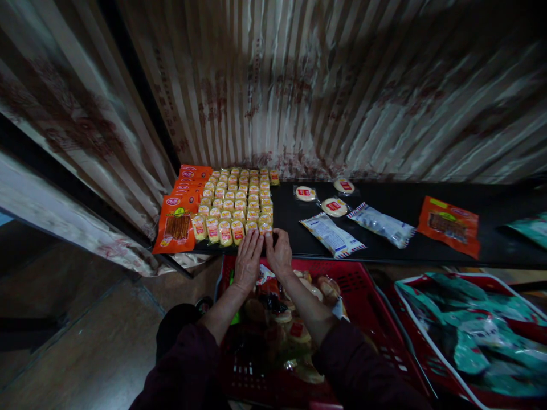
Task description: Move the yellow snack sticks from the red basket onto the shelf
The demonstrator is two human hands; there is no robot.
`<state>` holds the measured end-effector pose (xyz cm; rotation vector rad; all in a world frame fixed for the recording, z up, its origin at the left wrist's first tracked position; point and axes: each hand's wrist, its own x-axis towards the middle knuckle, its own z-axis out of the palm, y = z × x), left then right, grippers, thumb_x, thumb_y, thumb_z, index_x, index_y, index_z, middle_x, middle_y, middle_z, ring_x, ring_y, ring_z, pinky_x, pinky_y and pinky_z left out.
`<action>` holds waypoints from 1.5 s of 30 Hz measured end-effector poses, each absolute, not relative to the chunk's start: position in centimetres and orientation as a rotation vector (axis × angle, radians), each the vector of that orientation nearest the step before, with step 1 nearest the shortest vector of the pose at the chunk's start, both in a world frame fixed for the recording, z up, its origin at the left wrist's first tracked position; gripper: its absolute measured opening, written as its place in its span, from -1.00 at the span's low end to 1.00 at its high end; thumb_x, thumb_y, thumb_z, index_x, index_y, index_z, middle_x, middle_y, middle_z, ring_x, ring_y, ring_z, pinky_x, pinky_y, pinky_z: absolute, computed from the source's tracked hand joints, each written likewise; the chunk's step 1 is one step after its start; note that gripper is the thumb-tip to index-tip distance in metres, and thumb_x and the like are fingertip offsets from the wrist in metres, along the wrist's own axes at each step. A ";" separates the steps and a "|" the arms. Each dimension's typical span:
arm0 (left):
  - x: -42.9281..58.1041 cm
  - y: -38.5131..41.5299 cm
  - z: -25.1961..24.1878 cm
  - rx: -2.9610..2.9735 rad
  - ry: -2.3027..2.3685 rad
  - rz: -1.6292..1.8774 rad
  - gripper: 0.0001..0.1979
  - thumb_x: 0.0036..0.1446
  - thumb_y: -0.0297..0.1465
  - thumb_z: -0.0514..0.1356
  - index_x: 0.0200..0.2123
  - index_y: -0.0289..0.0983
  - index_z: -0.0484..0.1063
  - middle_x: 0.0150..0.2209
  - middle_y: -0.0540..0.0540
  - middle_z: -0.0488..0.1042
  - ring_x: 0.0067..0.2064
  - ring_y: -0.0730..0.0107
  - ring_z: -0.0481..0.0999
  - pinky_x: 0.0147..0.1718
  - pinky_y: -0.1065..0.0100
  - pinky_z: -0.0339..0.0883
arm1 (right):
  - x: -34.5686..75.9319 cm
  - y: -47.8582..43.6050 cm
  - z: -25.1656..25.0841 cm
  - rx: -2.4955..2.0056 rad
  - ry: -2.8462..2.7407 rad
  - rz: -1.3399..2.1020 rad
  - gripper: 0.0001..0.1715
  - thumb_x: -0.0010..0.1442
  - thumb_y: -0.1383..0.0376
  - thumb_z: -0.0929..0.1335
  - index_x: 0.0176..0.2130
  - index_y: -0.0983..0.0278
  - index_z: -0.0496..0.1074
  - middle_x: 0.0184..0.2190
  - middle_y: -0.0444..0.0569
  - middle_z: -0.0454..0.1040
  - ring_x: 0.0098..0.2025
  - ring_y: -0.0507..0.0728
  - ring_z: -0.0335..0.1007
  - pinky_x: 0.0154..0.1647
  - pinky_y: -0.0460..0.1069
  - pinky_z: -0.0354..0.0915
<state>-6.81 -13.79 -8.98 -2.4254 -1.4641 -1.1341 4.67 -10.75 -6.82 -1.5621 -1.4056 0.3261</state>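
Small wrapped cakes [228, 202] with red and yellow labels stand in tight rows on a black shelf [286, 212]. My left hand [248, 259] lies with its fingers stretched out against the front row, near its right end. Beside it, my right hand [280, 253] touches the right front corner cake [265, 228], its fingers bent and the thumb apart. Part of the front row's right end is hidden under my fingertips. Orange snack packets [177, 219] lie overlapped along the left side of the rows.
Round wrapped cakes [334, 206], white-blue packets [333, 234] and another orange packet [448, 226] lie farther right on the shelf. Below is a red basket [359, 279] of wrapped foods; beside it, a second basket [412, 279] holds teal packets [482, 336]. Striped curtain [273, 85] hangs behind.
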 end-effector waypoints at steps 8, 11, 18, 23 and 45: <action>-7.2 -13.8 -9.1 -2.423 -1.449 -1.084 -0.43 0.24 -0.59 -0.10 0.31 -0.27 0.02 0.27 -0.23 0.19 0.38 0.22 -0.09 0.28 -0.07 -0.03 | 3.7 -11.2 -7.0 -1.543 -1.355 0.227 -0.71 0.28 0.08 0.14 -0.26 0.22 0.24 -0.21 0.10 0.36 -0.10 0.21 0.28 -0.02 0.15 0.25; -7.2 -13.8 -8.9 -2.412 -1.443 -1.081 -0.45 0.24 -0.56 -0.06 0.30 -0.29 0.05 0.27 -0.24 0.20 0.38 0.19 -0.09 0.28 -0.07 -0.04 | 3.7 -11.3 -7.1 -1.541 -1.346 0.233 -0.71 0.28 0.07 0.15 -0.28 0.21 0.22 -0.21 0.10 0.36 -0.10 0.21 0.27 -0.02 0.16 0.25; -6.6 -13.7 -8.4 -2.330 -1.421 -1.066 -0.50 0.25 -0.55 -0.06 0.26 -0.35 0.13 0.25 -0.23 0.24 0.38 0.20 -0.08 0.29 -0.02 -0.05 | 4.5 -11.8 -7.3 -1.514 -1.361 0.277 -0.68 0.27 0.03 0.18 -0.26 0.23 0.21 -0.17 0.09 0.34 -0.07 0.20 0.26 0.03 0.19 0.24; -6.3 -13.8 -8.5 -2.280 -1.418 -1.066 -0.54 0.25 -0.54 -0.04 0.22 -0.36 0.19 0.25 -0.23 0.24 0.38 0.21 -0.08 0.28 0.02 -0.04 | 5.1 -12.5 -7.3 -1.451 -1.409 0.287 -0.69 0.27 0.05 0.21 -0.23 0.24 0.24 -0.12 0.12 0.33 0.02 0.20 0.24 0.08 0.20 0.23; -6.2 -13.6 -9.0 -2.289 -1.394 -1.147 -0.46 0.25 -0.58 -0.09 0.29 -0.34 0.04 0.24 -0.25 0.25 0.38 0.28 -0.08 0.29 0.02 -0.06 | 5.1 -12.5 -7.3 -1.502 -1.588 0.229 -0.44 0.32 0.07 0.11 0.11 0.37 0.27 0.04 0.21 0.40 0.09 0.22 0.29 0.15 0.21 0.23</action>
